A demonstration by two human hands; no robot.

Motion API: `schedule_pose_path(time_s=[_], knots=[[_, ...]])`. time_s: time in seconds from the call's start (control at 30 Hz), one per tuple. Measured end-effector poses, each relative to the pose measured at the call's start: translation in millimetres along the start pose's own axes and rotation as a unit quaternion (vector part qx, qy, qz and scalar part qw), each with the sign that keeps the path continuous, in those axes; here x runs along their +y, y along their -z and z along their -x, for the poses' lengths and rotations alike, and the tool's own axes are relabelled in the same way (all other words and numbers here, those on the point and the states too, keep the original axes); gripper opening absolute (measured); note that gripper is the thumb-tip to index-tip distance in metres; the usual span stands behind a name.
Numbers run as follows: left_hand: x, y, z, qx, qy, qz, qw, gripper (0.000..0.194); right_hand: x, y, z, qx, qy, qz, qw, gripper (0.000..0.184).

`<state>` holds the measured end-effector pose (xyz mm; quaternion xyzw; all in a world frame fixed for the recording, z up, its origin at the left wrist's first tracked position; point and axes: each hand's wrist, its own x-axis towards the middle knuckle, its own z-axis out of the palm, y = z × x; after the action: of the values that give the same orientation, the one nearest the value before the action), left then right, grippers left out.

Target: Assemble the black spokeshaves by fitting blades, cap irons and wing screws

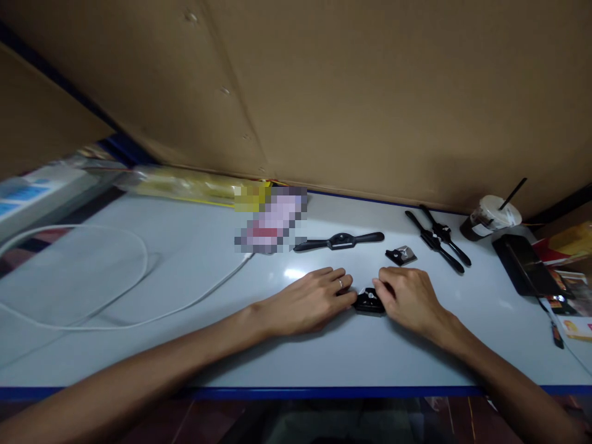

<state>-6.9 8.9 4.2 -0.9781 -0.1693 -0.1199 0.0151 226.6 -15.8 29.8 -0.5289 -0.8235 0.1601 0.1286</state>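
On the white tabletop, a small black spokeshave cap on a flat blade [370, 303] lies between my hands. My left hand [321, 300], palm down and with a ring on one finger, grips its left edge with the fingertips. From the other side, my right hand [411, 302] has curled fingers and a thumb on its right edge. Just beyond sits a second blade with its cap [401, 254]. A black spokeshave body [342, 241] with two handles lies farther back. Two more spokeshaves [439, 237] rest side by side at the right.
A phone [272, 222], partly pixelated, has a white cable [194, 302] looping left. Plastic-wrapped yellow material [180, 185] lies along the back panel. To the right stand a cup with a straw [493, 217] and a black case-like object [525, 265]. A blue edge [333, 391] borders the table's front.
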Motion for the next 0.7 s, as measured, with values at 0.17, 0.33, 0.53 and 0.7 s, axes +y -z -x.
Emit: schedule_pose_path(time_s=[0.17,0.33,0.53,0.7], knots=[[-0.2,-1.1,0.4,-0.002,0.000,-0.001,1.000,0.015,4.9,3.4,-7.5,-0.043,0.025,-0.120,0.992,0.011],[-0.1,-1.7,0.3,-0.003,0.001,-0.005,1.000,0.012,6.1,2.9,-7.5,-0.043,0.007,-0.114,0.993,0.015],[0.3,-1.4,-0.2,-0.002,0.002,-0.005,1.000,0.010,0.2,11.8,4.4,-0.048,0.061,-0.027,0.997,0.018],[0.7,-0.3,-0.3,-0.001,0.001,-0.002,1.000,0.012,-3.4,2.9,9.0,-0.054,0.110,-0.004,0.993,0.027]])
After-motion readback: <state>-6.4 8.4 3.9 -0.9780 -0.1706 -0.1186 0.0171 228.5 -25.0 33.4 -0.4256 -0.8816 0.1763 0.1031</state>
